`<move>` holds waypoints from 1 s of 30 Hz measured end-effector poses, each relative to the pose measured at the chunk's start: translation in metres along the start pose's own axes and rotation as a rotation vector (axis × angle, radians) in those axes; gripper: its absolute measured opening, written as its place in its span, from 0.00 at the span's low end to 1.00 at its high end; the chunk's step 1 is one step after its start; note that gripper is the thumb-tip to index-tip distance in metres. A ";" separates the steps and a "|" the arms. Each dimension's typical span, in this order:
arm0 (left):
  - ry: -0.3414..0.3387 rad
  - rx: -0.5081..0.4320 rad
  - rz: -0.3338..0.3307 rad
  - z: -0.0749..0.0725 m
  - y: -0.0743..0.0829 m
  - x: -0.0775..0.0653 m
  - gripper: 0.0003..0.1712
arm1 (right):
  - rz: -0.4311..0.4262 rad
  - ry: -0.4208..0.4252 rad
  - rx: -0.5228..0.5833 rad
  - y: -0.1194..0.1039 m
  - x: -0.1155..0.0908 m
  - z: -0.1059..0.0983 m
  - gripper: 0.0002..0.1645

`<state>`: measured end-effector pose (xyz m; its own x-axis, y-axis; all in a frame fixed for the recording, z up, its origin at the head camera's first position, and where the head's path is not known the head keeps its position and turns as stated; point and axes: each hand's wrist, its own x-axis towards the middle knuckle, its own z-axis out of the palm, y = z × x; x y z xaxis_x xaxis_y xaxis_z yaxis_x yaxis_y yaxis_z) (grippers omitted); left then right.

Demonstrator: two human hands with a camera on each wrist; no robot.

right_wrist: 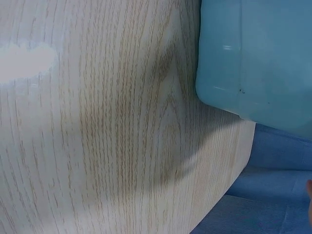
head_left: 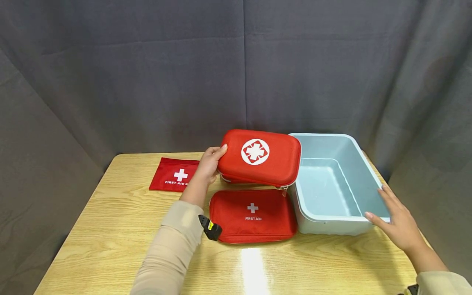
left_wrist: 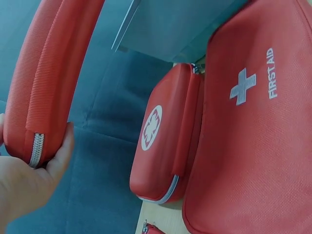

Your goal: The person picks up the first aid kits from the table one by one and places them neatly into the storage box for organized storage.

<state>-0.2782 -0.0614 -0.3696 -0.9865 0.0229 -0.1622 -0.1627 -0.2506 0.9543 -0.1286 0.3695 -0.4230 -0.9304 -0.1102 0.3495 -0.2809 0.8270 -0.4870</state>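
A left hand (head_left: 211, 164) is holding a red hard case (head_left: 259, 157) up beside a pale blue bin (head_left: 332, 218).
Nearest, the right hand (head_left: 400, 227) is resting unclenched at the bin's near right corner, its fingers extending along the rim; to the left, a red FIRST AID pouch (head_left: 253, 227) is lying on the wooden table (head_left: 110, 237), just beside the bin. Above and beyond it, the left hand is gripping the raised case by its left end, thumb pressing on top; whether the case is touching the bin, I cannot tell. Below it, a second hard case (left_wrist: 161, 136) is sitting behind the pouch. A flat pouch (head_left: 173, 174) is lying farther left, and a grey curtain (head_left: 184, 82) is hanging behind everything.
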 end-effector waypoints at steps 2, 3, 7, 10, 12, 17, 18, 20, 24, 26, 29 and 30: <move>-0.001 0.007 0.005 0.003 0.000 0.000 0.16 | 0.003 0.000 -0.002 0.000 0.000 0.000 0.43; -0.003 0.001 0.006 0.005 0.000 0.001 0.16 | 0.004 0.000 -0.004 0.000 -0.001 0.000 0.43; -0.017 -0.023 0.010 0.012 0.000 0.000 0.17 | 0.007 -0.001 -0.010 0.000 -0.002 -0.001 0.42; -0.029 -0.029 0.010 0.017 0.001 -0.001 0.18 | 0.010 -0.002 -0.011 0.000 -0.002 -0.002 0.42; -0.031 -0.024 0.006 0.019 0.002 -0.002 0.19 | 0.012 -0.002 -0.009 0.000 -0.002 -0.002 0.42; -0.024 -0.015 0.006 0.024 0.002 -0.003 0.18 | 0.015 -0.002 -0.008 -0.002 -0.002 -0.002 0.43; -0.022 -0.016 0.005 0.026 0.002 -0.003 0.18 | 0.015 -0.002 -0.009 -0.002 -0.002 -0.002 0.43; -0.020 -0.018 0.006 0.028 0.001 -0.002 0.17 | 0.017 -0.003 -0.011 -0.002 -0.002 -0.002 0.43; -0.018 -0.005 0.008 0.034 0.002 -0.002 0.18 | 0.019 -0.003 -0.014 -0.002 -0.003 -0.001 0.43; -0.023 0.011 0.007 0.037 0.003 -0.002 0.19 | 0.019 -0.002 -0.016 -0.001 -0.003 -0.001 0.43; -0.035 0.021 0.006 0.041 0.004 -0.002 0.20 | 0.019 -0.002 -0.016 0.000 -0.003 -0.001 0.43; -0.039 0.022 0.009 0.043 0.004 -0.002 0.20 | 0.020 -0.001 -0.017 0.000 -0.003 -0.001 0.43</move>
<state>-0.2775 -0.0211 -0.3545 -0.9878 0.0588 -0.1442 -0.1540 -0.2299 0.9610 -0.1256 0.3703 -0.4237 -0.9361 -0.0944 0.3389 -0.2584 0.8381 -0.4804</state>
